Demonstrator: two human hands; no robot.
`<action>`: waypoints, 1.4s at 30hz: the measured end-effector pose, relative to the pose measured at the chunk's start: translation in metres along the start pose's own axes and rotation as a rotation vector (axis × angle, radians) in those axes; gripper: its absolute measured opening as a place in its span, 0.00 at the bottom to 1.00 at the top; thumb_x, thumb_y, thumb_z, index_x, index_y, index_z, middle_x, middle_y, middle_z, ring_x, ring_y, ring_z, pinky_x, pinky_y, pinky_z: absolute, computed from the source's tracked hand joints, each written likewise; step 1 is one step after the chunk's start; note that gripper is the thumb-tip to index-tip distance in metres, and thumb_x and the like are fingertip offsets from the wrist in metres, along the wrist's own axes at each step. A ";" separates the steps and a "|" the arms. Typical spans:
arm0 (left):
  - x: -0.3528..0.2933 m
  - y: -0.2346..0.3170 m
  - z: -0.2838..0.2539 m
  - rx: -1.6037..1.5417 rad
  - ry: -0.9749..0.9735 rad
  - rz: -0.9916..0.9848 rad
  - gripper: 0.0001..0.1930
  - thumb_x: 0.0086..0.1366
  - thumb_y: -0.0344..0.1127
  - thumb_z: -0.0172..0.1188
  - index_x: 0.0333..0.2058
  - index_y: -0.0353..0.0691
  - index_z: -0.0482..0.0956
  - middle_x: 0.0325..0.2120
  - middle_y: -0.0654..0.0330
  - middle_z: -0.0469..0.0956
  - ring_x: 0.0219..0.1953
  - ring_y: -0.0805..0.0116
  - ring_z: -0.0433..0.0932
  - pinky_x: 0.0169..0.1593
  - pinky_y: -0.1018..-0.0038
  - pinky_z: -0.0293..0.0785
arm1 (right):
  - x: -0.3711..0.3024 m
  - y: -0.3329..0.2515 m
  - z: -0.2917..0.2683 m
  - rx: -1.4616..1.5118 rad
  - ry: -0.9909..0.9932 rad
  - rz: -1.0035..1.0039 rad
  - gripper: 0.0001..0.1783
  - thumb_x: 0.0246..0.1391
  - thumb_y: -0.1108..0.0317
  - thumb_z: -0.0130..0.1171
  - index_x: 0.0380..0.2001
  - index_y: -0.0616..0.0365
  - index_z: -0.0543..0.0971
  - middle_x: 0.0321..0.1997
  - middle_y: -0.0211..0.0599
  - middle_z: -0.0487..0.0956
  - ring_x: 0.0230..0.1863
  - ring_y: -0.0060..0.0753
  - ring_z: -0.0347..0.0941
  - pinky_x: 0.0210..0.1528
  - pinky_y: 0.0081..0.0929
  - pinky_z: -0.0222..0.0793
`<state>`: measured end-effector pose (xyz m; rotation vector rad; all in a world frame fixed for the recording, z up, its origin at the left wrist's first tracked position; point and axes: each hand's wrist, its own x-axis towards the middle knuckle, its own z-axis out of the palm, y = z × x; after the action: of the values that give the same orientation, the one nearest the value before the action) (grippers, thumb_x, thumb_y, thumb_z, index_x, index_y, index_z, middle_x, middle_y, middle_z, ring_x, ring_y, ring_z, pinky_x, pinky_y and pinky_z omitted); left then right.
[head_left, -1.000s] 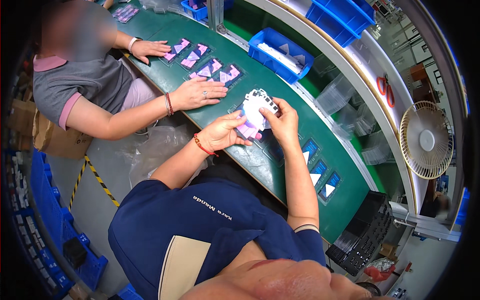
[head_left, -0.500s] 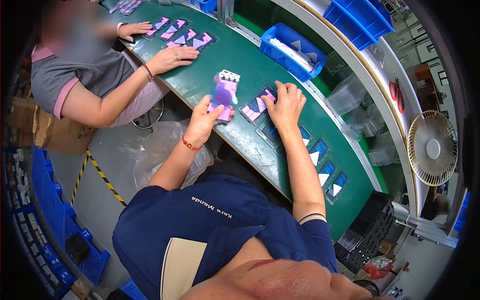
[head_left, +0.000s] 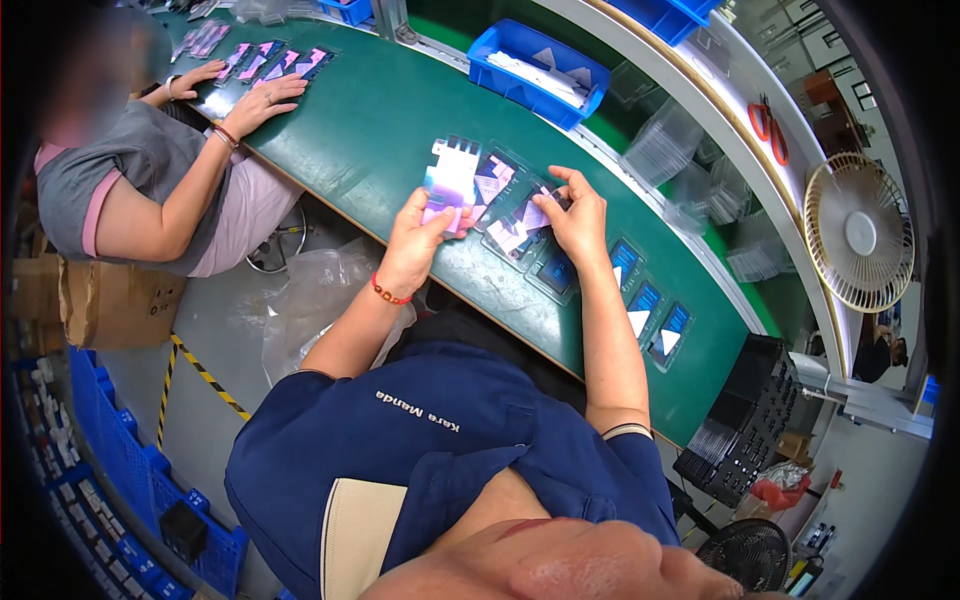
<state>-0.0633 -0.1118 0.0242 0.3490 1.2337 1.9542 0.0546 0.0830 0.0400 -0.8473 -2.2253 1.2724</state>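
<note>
A small stack of pink-and-purple cards with white tabs (head_left: 455,172) is in my left hand (head_left: 412,240), its thumb across the lower end, held above the green table. My right hand (head_left: 580,222) has its thumb and fingers at the upper edge of another pink-and-purple card (head_left: 508,236), which lies over a clear tray. Some of that edge is hidden by the fingers. Just beyond it is a clear tray with a pink-and-purple card (head_left: 492,184). Below my right hand, a clear tray with a dark blue panel (head_left: 556,272) lies partly beside my wrist.
More clear trays with blue panels and white triangles (head_left: 643,308) line the right side. A blue bin (head_left: 540,75) of white pieces stands at the back. Left, a co-worker's hands (head_left: 265,105) rest near similar cards. A fan (head_left: 860,232) and black crates (head_left: 735,420) are right.
The view has shifted. My right hand has gone from the carded tray to the neighbouring one, where a pink-and-purple card now lies. The stack remains in my left hand.
</note>
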 end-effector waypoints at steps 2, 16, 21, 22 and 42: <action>-0.003 0.005 0.002 -0.004 -0.005 0.003 0.12 0.66 0.27 0.52 0.47 0.35 0.66 0.37 0.54 0.78 0.37 0.69 0.79 0.40 0.75 0.76 | -0.002 0.008 -0.002 -0.485 0.086 -0.251 0.25 0.40 0.67 0.70 0.45 0.58 0.76 0.28 0.33 0.76 0.33 0.31 0.71 0.45 0.33 0.62; -0.010 -0.028 0.057 -0.089 -0.219 -0.099 0.12 0.62 0.22 0.56 0.44 0.35 0.70 0.42 0.57 0.75 0.41 0.72 0.77 0.41 0.75 0.78 | -0.043 0.003 -0.010 0.279 0.140 -0.030 0.23 0.43 0.72 0.67 0.46 0.62 0.75 0.34 0.33 0.79 0.31 0.20 0.72 0.33 0.20 0.69; -0.008 -0.026 0.056 -0.080 -0.174 -0.187 0.09 0.67 0.27 0.50 0.45 0.36 0.68 0.38 0.55 0.78 0.38 0.68 0.79 0.40 0.74 0.78 | -0.051 0.024 -0.053 0.213 0.002 0.118 0.23 0.42 0.78 0.65 0.46 0.62 0.75 0.34 0.33 0.80 0.30 0.17 0.73 0.31 0.17 0.70; -0.008 -0.028 0.057 -0.043 -0.171 -0.154 0.10 0.67 0.28 0.51 0.46 0.35 0.68 0.37 0.54 0.78 0.39 0.67 0.79 0.39 0.74 0.78 | -0.053 0.024 -0.058 0.041 -0.015 0.164 0.25 0.40 0.73 0.68 0.45 0.60 0.75 0.33 0.34 0.79 0.32 0.24 0.73 0.39 0.25 0.69; -0.011 -0.041 0.090 0.022 -0.220 -0.185 0.13 0.66 0.29 0.54 0.47 0.33 0.67 0.38 0.50 0.78 0.39 0.65 0.80 0.41 0.74 0.79 | -0.083 0.045 -0.103 0.015 0.375 0.222 0.29 0.42 0.75 0.67 0.51 0.61 0.72 0.16 0.30 0.72 0.20 0.20 0.68 0.32 0.21 0.64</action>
<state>0.0165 -0.0526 0.0351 0.4333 1.1055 1.6976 0.1919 0.1055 0.0438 -1.2424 -1.8629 1.1128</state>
